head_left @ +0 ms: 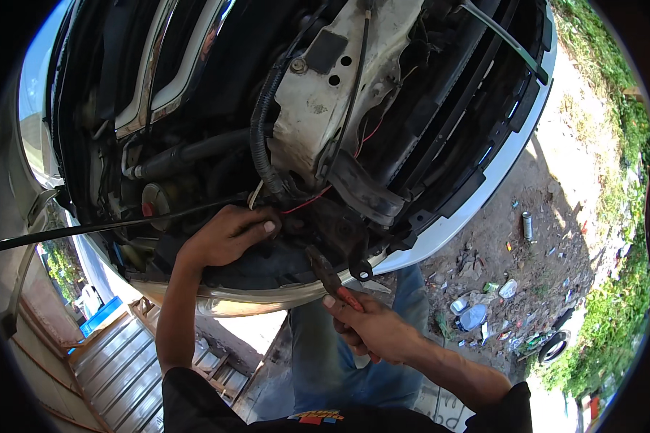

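In my right hand (372, 328) is a pair of pliers (323, 270) with red handles. Its dark metal jaws point up into the front corner of an open engine bay, close to a dark metal bracket (343, 229). My left hand (231, 234) reaches into the same bay, thumb and fingers drawn together beside a thin red wire (307, 202). What lies between those fingers is hidden. Just above the fingertips, a black corrugated hose (258, 123) runs down to the wiring. A long black rod (115, 226) slants past behind the hand.
A worn pale metal panel (314, 101) spans the bay's front beside the dark radiator area. The white bumper (477, 198) curves around it. Littered dirt ground (498, 267) with a can (527, 226) and a tyre (554, 347) lies right. Corrugated metal sheeting (126, 375) stands lower left.
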Available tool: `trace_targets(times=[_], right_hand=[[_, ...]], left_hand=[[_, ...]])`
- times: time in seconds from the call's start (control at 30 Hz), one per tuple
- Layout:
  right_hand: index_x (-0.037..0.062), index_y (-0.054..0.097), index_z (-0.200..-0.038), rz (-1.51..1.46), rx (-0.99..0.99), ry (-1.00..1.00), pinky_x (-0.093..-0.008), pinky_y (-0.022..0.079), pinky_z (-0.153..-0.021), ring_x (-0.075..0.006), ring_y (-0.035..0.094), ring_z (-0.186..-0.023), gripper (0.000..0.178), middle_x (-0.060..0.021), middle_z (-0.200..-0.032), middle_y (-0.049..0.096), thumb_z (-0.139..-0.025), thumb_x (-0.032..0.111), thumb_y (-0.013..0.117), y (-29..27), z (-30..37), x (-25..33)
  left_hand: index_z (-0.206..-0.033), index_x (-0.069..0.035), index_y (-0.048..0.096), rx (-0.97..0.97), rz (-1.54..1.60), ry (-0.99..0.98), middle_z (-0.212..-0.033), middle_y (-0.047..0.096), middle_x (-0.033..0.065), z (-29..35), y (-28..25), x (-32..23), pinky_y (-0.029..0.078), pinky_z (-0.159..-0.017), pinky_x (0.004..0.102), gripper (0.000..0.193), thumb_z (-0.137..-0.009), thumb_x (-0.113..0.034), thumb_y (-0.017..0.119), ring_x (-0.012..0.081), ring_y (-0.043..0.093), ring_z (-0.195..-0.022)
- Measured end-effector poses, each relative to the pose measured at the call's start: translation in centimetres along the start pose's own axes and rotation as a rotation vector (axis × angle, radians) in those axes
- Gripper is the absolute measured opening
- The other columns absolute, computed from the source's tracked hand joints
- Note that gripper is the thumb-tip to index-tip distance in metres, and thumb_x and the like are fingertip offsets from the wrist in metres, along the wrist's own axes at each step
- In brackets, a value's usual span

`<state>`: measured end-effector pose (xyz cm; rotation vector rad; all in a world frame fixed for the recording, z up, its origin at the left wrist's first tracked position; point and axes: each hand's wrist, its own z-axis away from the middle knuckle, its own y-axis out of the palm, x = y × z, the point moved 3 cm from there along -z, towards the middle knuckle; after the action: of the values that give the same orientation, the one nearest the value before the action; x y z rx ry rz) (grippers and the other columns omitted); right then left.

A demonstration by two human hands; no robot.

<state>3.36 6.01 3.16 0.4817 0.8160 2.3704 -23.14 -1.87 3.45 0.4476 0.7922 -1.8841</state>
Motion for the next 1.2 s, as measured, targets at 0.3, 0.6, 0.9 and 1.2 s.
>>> trace_targets(times=[0.3,0.6,0.9,1.2], right_hand=[[0.0141,0.041,-0.083,-0.640,0.238,0.021,-0.0234,0.022,-0.042,-0.0049,0.027,-0.051,0.040,0.0058,-0.067,0.032,-0.104,0.043,0.057,0.0,-1.2,-1.0],[0.0166,0.036,-0.084,-0.918,0.465,-0.008,-0.0236,0.020,-0.043,-0.0040,0.026,-0.050,0.040,0.0066,-0.066,0.033,-0.102,0.042,0.061,-0.4,-2.3,-1.4],[0.0148,0.036,-0.084,-1.059,0.489,-0.047,-0.0237,0.019,-0.044,-0.0048,0.023,-0.053,0.031,0.0065,-0.068,0.030,-0.106,0.030,0.053,-0.8,-2.3,-1.4],[0.0141,0.037,-0.085,-1.051,0.560,-0.001,-0.0233,0.018,-0.044,-0.0040,0.024,-0.053,0.030,0.0058,-0.070,0.030,-0.106,0.028,0.053,-1.6,-1.5,-1.8]], left_hand=[[-0.088,0.000,0.065,-0.128,0.270,-0.307,-0.062,0.048,-0.0024,1.0,0.1,0.0,0.033,-0.055,0.0261,0.033,-0.103,-0.029,0.056,0.0078,0.040,-0.056],[-0.100,0.001,0.058,-0.165,0.781,-0.510,-0.069,0.051,0.0038,1.4,0.0,1.9,0.034,-0.046,0.0252,0.024,-0.102,-0.022,0.057,0.0111,0.047,-0.056],[-0.100,0.003,0.058,-0.300,0.854,-0.321,-0.085,0.058,0.0107,1.8,0.4,4.0,0.053,-0.064,0.0372,0.021,-0.102,-0.018,0.055,0.0211,0.059,-0.070],[-0.101,0.005,0.062,-0.355,0.709,-0.396,-0.093,0.063,0.0105,1.6,0.5,2.9,0.050,-0.073,0.0321,0.021,-0.102,-0.016,0.057,0.0192,0.061,-0.076]])
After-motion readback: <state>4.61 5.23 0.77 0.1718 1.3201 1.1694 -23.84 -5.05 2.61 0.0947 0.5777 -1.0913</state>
